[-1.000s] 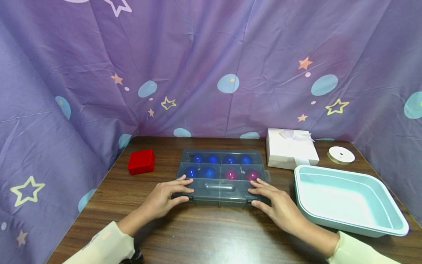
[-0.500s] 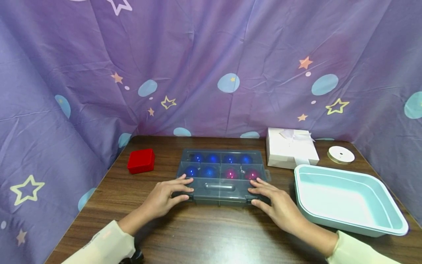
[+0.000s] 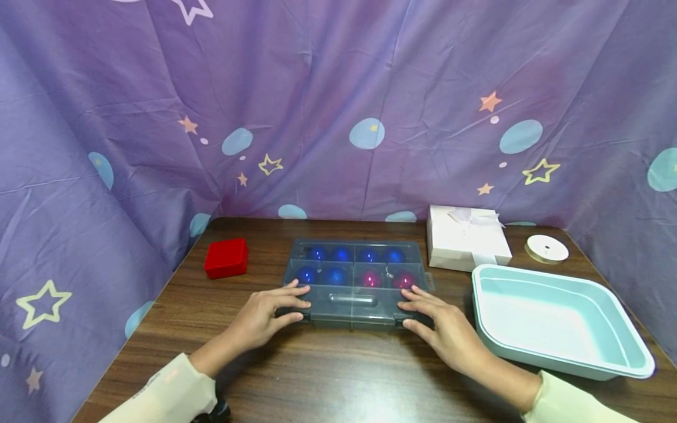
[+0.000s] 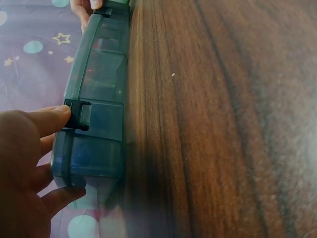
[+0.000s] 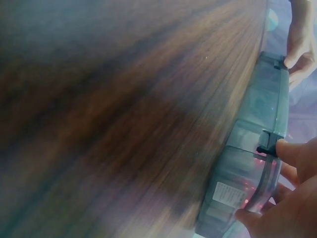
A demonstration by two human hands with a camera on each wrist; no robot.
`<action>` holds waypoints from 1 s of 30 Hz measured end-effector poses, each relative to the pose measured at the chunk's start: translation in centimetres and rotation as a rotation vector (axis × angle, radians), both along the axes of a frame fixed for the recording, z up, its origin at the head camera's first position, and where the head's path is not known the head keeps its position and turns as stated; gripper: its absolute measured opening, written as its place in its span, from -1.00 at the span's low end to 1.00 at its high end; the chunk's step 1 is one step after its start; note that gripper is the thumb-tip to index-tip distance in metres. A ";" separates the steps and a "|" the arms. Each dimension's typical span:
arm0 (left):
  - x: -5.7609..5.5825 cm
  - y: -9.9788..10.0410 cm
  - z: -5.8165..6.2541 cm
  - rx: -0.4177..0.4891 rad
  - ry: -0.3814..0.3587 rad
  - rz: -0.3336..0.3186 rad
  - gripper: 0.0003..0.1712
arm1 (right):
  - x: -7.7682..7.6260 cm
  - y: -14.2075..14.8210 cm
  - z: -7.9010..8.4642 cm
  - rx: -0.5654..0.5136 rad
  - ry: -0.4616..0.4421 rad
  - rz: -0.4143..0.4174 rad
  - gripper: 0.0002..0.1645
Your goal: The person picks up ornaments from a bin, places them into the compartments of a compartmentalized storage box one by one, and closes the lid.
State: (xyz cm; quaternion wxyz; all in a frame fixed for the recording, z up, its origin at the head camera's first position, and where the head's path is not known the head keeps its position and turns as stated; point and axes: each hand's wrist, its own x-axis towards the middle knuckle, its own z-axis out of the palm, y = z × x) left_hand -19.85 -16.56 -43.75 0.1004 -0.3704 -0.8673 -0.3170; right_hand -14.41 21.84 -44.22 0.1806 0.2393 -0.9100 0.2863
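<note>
A smoky, see-through plastic case [image 3: 351, 311] with a closed lid lies on the brown table. Through the lid show several shiny blue balls [image 3: 335, 276] and two pinkish-red ones [image 3: 371, 279], set in compartments. My left hand [image 3: 259, 320] rests spread on the case's left front corner. In the left wrist view its thumb touches a black latch [image 4: 77, 115], and a finger lies along the end wall. On the opposite corner lies my right hand [image 3: 449, 338], fingers on the lid, thumb tip at the other black latch [image 5: 269, 144]. Both latches sit against the front wall.
A red box [image 3: 226, 258] stands at the left. Behind the right hand are a white gift box [image 3: 468, 235] with a ribbon bow and a white ribbon spool [image 3: 547, 248]. A light-blue tray [image 3: 560, 367] fills the right side. A purple curtain [image 3: 317, 117] hangs behind.
</note>
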 end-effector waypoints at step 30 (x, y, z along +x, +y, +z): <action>0.2 0.0 1.9 -0.126 -0.080 -0.028 -0.64 | 0.8 0.2 2.9 0.141 -0.158 0.001 -0.38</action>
